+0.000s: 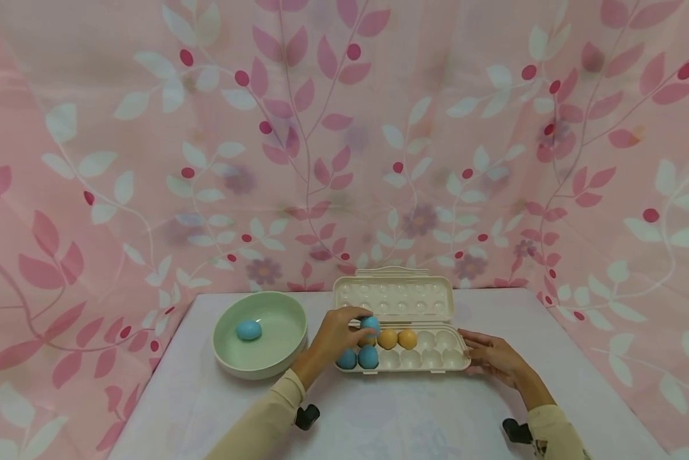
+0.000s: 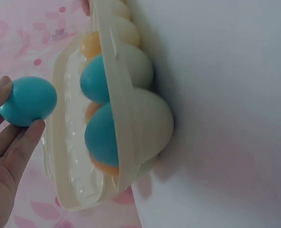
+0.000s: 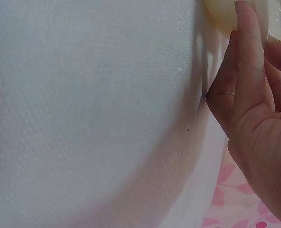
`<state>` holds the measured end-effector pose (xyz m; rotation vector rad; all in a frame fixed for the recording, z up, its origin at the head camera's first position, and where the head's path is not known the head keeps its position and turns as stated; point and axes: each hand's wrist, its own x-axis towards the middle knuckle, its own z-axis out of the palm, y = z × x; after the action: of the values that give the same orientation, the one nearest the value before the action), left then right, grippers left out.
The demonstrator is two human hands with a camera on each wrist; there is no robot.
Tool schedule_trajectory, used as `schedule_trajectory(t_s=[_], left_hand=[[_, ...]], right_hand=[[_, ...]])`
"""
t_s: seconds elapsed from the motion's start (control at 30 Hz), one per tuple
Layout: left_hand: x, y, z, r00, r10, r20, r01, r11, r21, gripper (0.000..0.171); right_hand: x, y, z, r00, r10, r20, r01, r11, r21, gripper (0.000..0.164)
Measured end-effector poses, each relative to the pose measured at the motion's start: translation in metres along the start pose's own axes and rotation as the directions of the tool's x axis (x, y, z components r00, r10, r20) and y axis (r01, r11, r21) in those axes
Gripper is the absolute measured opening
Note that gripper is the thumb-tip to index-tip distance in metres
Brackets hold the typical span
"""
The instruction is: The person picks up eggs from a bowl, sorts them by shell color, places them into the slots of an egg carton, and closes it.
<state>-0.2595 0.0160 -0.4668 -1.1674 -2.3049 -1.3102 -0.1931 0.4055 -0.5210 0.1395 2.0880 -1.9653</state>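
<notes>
In the head view my left hand [image 1: 334, 332] pinches a blue egg [image 1: 370, 324] over the left part of an open cream egg carton [image 1: 458, 361]. The left wrist view shows that egg [image 2: 31, 100] between thumb and fingertips, apart from the carton [image 2: 141, 118]. Two blue eggs [image 1: 368, 357] sit in the carton's front row at the left. Behind them, the back row holds several orange eggs [image 1: 407, 339], partly hidden by my left hand. My right hand [image 1: 496, 359] grips the carton's right end, with fingers at its rim in the right wrist view.
A pale green bowl [image 1: 259, 368] stands left of the carton, with one blue egg [image 1: 249, 330] inside. The carton's lid [image 1: 393, 299] leans open at the back. A white cloth covers the table [image 1: 401, 421], and a pink floral curtain [image 1: 344, 140] hangs behind it.
</notes>
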Motion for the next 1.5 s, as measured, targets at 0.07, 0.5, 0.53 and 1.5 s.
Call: schedule_trajectory(t_s=[0.07,0.5,0.53,1.5], left_hand=[[-0.001,0.001,0.006,1.0,-0.002,0.031,0.002,1.0,-0.003,0.037],[-0.005,0.005,0.031,0.994,0.013,0.109,-0.027,0.991,0.13,0.038],[-0.005,0.005,0.032,0.993,0.006,0.114,-0.022,0.99,0.142,0.038],[0.009,0.006,0.056,0.94,0.011,0.342,-0.132,0.934,0.332,0.028]], right_hand=[[0.0,0.001,0.0,1.0,0.002,0.001,-0.002,1.0,0.001,0.065],[-0.002,0.0,0.001,1.0,-0.001,-0.006,0.001,1.0,0.001,0.066],[-0.002,0.0,0.001,1.0,0.001,-0.008,-0.001,1.0,0.002,0.066],[0.001,0.003,-0.001,1.0,-0.014,-0.001,0.014,1.0,0.001,0.067]])
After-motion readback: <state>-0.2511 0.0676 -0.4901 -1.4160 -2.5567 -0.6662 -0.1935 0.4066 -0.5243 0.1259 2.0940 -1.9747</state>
